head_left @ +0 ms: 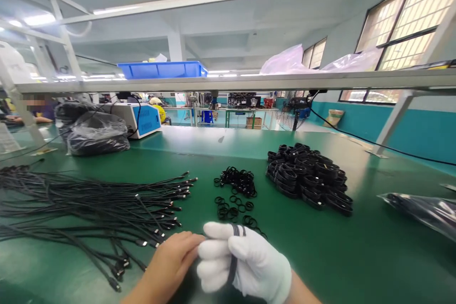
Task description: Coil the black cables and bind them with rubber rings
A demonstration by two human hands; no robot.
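Nearest, two hands meet over the green tabletop (pixel 235 147). The right hand (pixel 245 261), in a white glove, has its fingers curled and its thumb folded in, gripping a black band (pixel 233 270) that loops about them. The bare left hand (pixel 174 256) reaches in close beside it; the glove hides its fingertips, so I cannot tell whether they are closed on anything.

Just beyond the hands lie loose black rings (pixel 223 212) — roughly a dozen, some overlapping — then one heap of rings (pixel 238 179), too tangled to count. To the left, dozens of black cables (pixel 89 199) spread right up to the left hand, crowding that side. To the right sits one pile of coiled cables (pixel 308 175), uncountable, and one clear bag (pixel 423 211) near the edge.

Farther back stand one dark plastic bag (pixel 96 133) and one machine (pixel 147 119) with a blue panel. One shelf (pixel 228 83) spans above, carrying one blue tray (pixel 162 70) and two pale bags (pixel 285 61); a single cord (pixel 356 137) droops at right. Beyond are one fan (pixel 294 109) and, far left, a person (pixel 44 111).
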